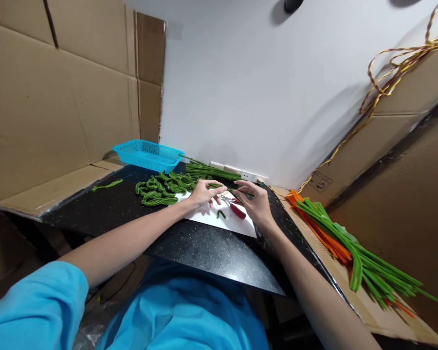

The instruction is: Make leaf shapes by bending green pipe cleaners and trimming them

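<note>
Above a white sheet, my left hand pinches one end of a green pipe cleaner. The fingers of my right hand are closed on its other end, so the stem spans the gap between both hands. Under them on the white sheet lies a red-handled cutting tool, partly covered by my right hand. A short bent green piece rests in front of it. Left of my left hand is a heap of looped green pipe cleaners.
A bundle of straight green pipe cleaners lies at the back by a power strip. The blue basket stands back left. Green strips and orange ones lie on cardboard at right. One flat green piece is far left.
</note>
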